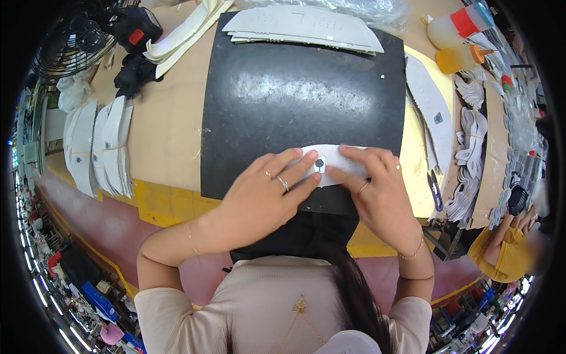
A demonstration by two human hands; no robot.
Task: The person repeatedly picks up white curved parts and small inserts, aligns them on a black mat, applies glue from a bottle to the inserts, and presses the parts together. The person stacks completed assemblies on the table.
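Observation:
A white curved panel [333,154] lies at the near edge of a black mat [295,100], under both hands. Near its middle sits a small white label [319,164] with a dark rounded mark. My left hand [265,183] comes from the left, its thumb and fingertips pressed together at the label and along the panel's left part. From the right, my right hand [377,186] holds the panel between thumb and bent fingers, its thumb close to the label. The panel's two ends are partly hidden beneath my fingers.
A stack of pale curved panels [300,26] tops the mat. Marked panels [429,106] lie right on yellow sheeting, beside purple-handled snips [435,192]. Bundled panels [103,147] stand left, below a black fan [73,38]. Bottles [460,26] occupy the far right; another person [501,253] is beyond.

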